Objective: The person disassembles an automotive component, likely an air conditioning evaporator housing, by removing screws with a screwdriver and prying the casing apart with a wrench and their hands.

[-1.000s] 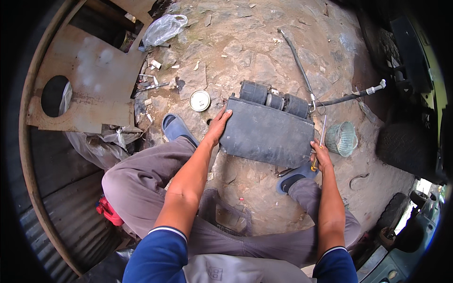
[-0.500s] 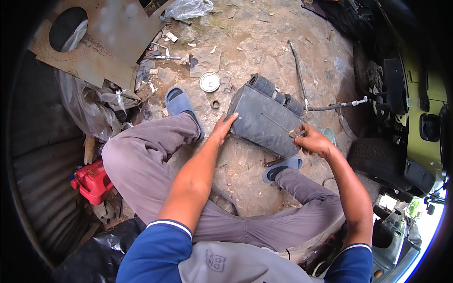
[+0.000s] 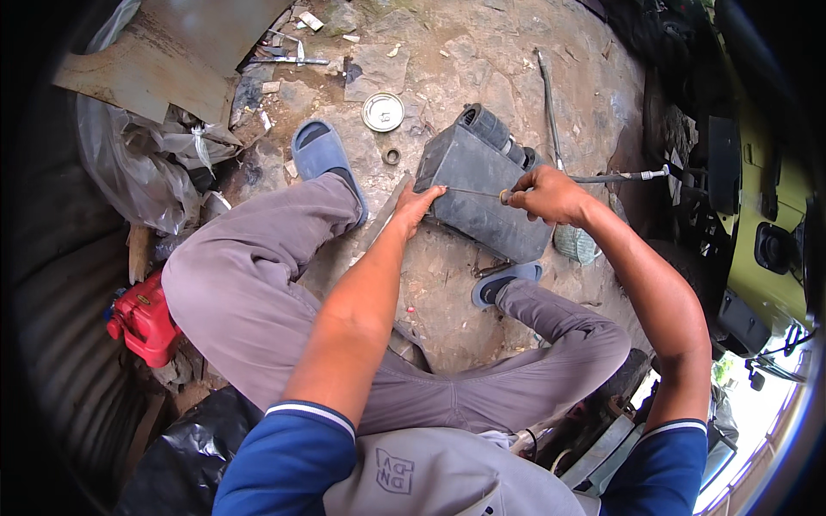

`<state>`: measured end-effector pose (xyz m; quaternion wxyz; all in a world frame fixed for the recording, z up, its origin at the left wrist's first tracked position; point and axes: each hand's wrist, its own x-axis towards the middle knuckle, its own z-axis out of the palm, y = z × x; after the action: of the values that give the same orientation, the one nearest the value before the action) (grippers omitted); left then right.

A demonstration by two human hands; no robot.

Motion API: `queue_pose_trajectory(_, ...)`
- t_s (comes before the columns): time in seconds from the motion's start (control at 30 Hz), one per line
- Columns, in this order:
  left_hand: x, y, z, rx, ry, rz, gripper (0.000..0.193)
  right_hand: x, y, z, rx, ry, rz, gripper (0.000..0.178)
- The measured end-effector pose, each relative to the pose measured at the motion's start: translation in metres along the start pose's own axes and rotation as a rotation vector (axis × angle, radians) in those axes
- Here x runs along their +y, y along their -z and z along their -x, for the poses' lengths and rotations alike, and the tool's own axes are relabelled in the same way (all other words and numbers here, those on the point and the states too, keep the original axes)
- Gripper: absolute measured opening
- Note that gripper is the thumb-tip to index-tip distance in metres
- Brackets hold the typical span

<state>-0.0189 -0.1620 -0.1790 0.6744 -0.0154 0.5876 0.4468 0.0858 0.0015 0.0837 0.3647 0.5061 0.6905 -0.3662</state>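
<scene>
A black plastic box (image 3: 499, 219) with round ribbed duct ends (image 3: 484, 125) along its far side rests on the ground between my feet. My left hand (image 3: 416, 209) grips its near left corner, with the thumb on the top face. In my right hand (image 3: 551, 196) is a screwdriver (image 3: 505, 197) with a yellowish handle and a long thin shaft. The shaft lies low over the box top, pointing left, and its tip is close to my left thumb. Whether the tip touches a screw is too small to tell.
Beyond my left foot lie a round metal lid (image 3: 383, 112) and a small dark ring (image 3: 391, 156). A hose with metal ends (image 3: 549, 107) is on the right, near a greenish vehicle (image 3: 774, 249). A red jerrycan (image 3: 148, 320) stands by my left knee; a glassy ribbed piece (image 3: 575, 245) sits right of the box.
The screwdriver has moved left and away from me, its tip now at the box's left end by my left thumb. My right arm has swung farther out, and the view has shifted slightly.
</scene>
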Motion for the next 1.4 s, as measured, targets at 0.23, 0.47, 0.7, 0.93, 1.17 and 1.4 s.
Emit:
queue_pose_trajectory(0.23, 0.007, -0.003, 0.011, 0.001, -0.023, -0.002, 0.116, 0.007, -0.004, -0.013, -0.002, -0.005, 0.017, 0.041)
queue_pose_trajectory(0.47, 0.005, -0.002, 0.005, -0.001, -0.014, -0.008, 0.118, 0.007, 0.000, -0.012, -0.020, -0.005, 0.050, 0.040)
queue_pose_trajectory(0.7, -0.007, 0.001, -0.002, -0.028, -0.023, 0.034, 0.117, 0.000, 0.003, -0.006, -0.045, -0.054, -0.014, 0.040)
queue_pose_trajectory(0.93, -0.002, 0.000, 0.002, -0.018, -0.029, 0.014, 0.118, -0.010, 0.006, -0.002, -0.055, -0.092, -0.035, 0.038)
queue_pose_trajectory(1.17, -0.001, -0.001, 0.004, -0.006, -0.037, -0.003, 0.118, -0.015, 0.011, -0.001, -0.092, -0.176, -0.108, 0.035)
queue_pose_trajectory(1.4, -0.005, 0.000, 0.000, -0.019, -0.032, 0.018, 0.119, -0.011, 0.009, -0.002, -0.100, -0.148, -0.080, 0.034)
